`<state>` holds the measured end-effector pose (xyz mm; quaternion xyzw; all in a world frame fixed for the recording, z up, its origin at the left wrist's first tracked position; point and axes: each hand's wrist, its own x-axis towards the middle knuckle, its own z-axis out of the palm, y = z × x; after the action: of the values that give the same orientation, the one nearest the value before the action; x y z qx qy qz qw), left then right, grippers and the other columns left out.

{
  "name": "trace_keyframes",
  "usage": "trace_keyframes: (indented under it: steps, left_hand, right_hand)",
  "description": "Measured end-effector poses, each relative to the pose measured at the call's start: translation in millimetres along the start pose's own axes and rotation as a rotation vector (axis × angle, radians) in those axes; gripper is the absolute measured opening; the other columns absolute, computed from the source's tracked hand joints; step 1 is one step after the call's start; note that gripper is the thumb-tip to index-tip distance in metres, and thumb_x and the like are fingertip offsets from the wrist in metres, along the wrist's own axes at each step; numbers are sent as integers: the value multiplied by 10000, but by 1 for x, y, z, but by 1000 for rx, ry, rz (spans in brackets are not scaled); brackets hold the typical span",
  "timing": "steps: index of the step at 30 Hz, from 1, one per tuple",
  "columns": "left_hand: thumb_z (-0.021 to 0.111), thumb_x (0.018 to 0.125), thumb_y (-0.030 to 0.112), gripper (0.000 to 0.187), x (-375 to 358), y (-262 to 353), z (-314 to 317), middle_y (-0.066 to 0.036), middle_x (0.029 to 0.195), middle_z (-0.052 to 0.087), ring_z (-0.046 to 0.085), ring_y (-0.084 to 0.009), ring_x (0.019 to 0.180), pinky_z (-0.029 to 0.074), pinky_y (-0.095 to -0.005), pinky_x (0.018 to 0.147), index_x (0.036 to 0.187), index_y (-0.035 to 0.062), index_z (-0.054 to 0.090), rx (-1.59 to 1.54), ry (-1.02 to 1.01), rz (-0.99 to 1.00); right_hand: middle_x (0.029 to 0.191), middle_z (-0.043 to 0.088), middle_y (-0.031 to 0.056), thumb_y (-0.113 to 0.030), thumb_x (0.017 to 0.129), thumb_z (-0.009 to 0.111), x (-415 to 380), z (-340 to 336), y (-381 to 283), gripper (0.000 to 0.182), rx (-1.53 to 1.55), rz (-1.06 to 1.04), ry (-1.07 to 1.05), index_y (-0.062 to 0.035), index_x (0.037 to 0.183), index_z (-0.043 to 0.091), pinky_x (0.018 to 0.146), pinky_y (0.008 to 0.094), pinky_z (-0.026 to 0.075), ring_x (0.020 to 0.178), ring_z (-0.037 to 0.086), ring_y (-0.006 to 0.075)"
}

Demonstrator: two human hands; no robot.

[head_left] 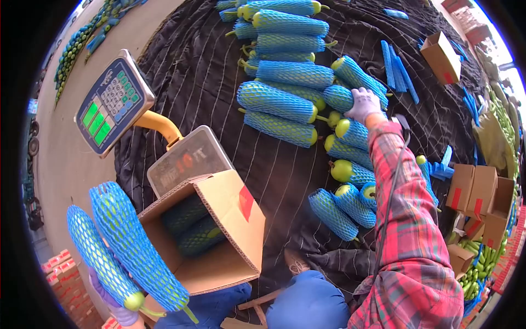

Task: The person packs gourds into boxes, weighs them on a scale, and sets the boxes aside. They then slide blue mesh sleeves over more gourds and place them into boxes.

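Beside the cardboard box (211,241) on the scale (189,159): left hand (123,313), grip closed around two netted gourds (123,247), stems down, ready for packing. Beyond the box: right hand (362,105), fingers curled on a gourd (350,98) among the pile on dark cloth (208,71).

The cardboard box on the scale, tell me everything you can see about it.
The cardboard box is plain brown corrugated card with a red sticker on one flap. It rests tilted on the scale platform, top flaps open, mouth turned toward the camera. Inside lie at least two green vegetables in blue foam netting. The left hand, holding two more netted ones, is just beside its near-left edge; whether they touch is unclear.
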<state>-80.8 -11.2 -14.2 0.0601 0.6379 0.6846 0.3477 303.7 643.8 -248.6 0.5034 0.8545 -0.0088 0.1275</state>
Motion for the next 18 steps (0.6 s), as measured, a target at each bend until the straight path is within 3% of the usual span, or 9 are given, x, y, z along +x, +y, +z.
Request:
trace_keyframes:
  steps: [2, 5, 6, 7, 9, 11, 16, 17, 18]
  left_hand:
    - [512, 997, 427, 591, 3, 3, 17, -167, 1315, 561, 652, -268, 1052, 584, -403, 866, 1425, 32, 413, -126, 51, -5]
    - [517, 995, 423, 590, 0, 8, 38, -188, 1301, 571, 665, -282, 1040, 613, -390, 827, 1420, 26, 412, -197, 117, 18]
    - [531, 991, 420, 570, -2, 12, 45, -193, 1281, 583, 669, -279, 1032, 620, -380, 803, 1392, 27, 436, -159, 155, 38]
    - [535, 989, 422, 565, -4, 11, 47, -190, 1263, 591, 670, -277, 1026, 620, -380, 804, 1380, 24, 445, -157, 176, 54]
    - [543, 986, 424, 556, -11, 11, 47, -185, 1228, 609, 673, -274, 1014, 621, -380, 805, 1355, 17, 461, -151, 218, 94]
    - [600, 959, 406, 529, -16, 12, 50, -166, 1176, 644, 677, -255, 969, 605, -381, 805, 1305, 15, 519, -188, 125, 98]
    - [620, 934, 440, 540, -32, 20, 58, -149, 1017, 669, 676, -251, 869, 579, -354, 773, 1232, -5, 548, -198, 82, 107]
    - [622, 931, 446, 542, -37, 21, 68, -148, 1002, 669, 677, -254, 864, 578, -355, 772, 1220, -7, 552, -236, 103, 99]
    - [633, 925, 439, 539, -36, 19, 60, -146, 1017, 667, 676, -258, 880, 578, -363, 789, 1223, -2, 550, -242, 78, 112]
  right_hand:
    - [1151, 584, 113, -425, 593, 828, -20, 1, 4, 744, 74, -6, 222, -126, 1221, 567, 1056, 454, 386, 1166, 534, 332]
    - [1229, 572, 139, -318, 592, 851, -32, 16, 30, 768, 344, -125, 768, -81, 1243, 520, 1070, 461, 381, 1167, 523, 346]
    - [1256, 577, 153, -237, 599, 868, -44, 0, 28, 749, 601, -127, 806, -63, 1238, 517, 1048, 439, 420, 1170, 550, 325]
    - [1158, 642, 129, -219, 615, 889, -52, -17, 23, 711, 880, -32, 791, -50, 1211, 539, 957, 375, 498, 1080, 631, 254]
    - [1055, 689, 91, -235, 652, 897, -74, -70, 19, 652, 1158, -97, 837, -35, 1176, 566, 873, 331, 532, 955, 670, 177]
    - [1021, 699, 76, -193, 788, 811, -113, -141, 3, 448, 1486, -294, 641, -26, 1147, 602, 820, 328, 542, 886, 663, 143]
    - [984, 691, 64, -365, 909, 656, -202, -241, -80, 446, 2146, -305, -370, -16, 1184, 612, 796, 339, 542, 852, 656, 150]
    - [964, 683, 62, -333, 893, 671, -220, -251, -103, 432, 2170, -180, -361, -12, 1178, 617, 796, 342, 536, 864, 656, 159]
    - [982, 684, 76, -333, 879, 689, -225, -251, -115, 458, 2067, -249, -349, -19, 1201, 605, 804, 349, 543, 859, 664, 174]
